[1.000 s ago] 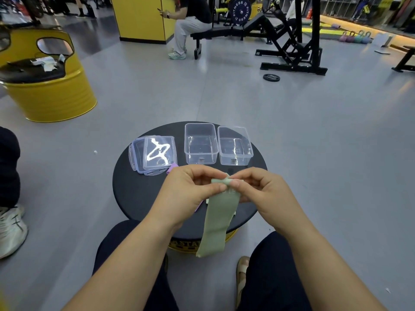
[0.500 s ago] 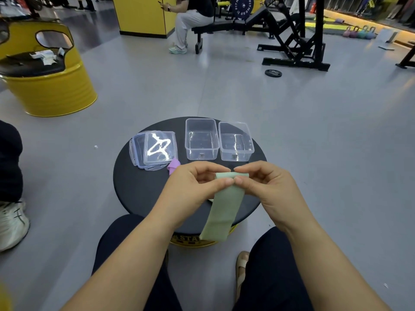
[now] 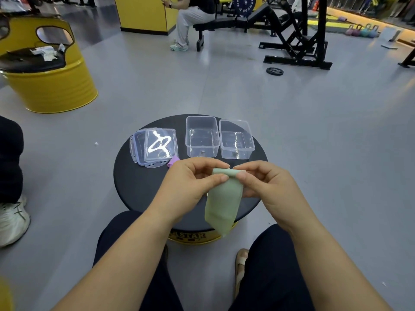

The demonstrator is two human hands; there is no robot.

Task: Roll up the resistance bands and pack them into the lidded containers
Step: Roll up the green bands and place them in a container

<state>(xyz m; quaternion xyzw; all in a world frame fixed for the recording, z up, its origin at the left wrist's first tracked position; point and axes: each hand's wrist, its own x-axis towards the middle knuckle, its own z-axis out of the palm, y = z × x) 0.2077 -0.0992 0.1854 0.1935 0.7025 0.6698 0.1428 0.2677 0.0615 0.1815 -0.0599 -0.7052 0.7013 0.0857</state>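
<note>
Shorter now, band (image 3: 223, 200) is hanging; left hand (image 3: 190, 185) and right hand (image 3: 266, 184) are pinching its roll, best keeping edges square.

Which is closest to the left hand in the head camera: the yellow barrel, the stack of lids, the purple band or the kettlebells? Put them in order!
From the left hand:
1. Purple band, peeking out just past the knuckles.
2. Stack of lids, on the left side of the table.
3. Yellow barrel, far off to the left.
4. Kettlebells, far back on the right.
</note>
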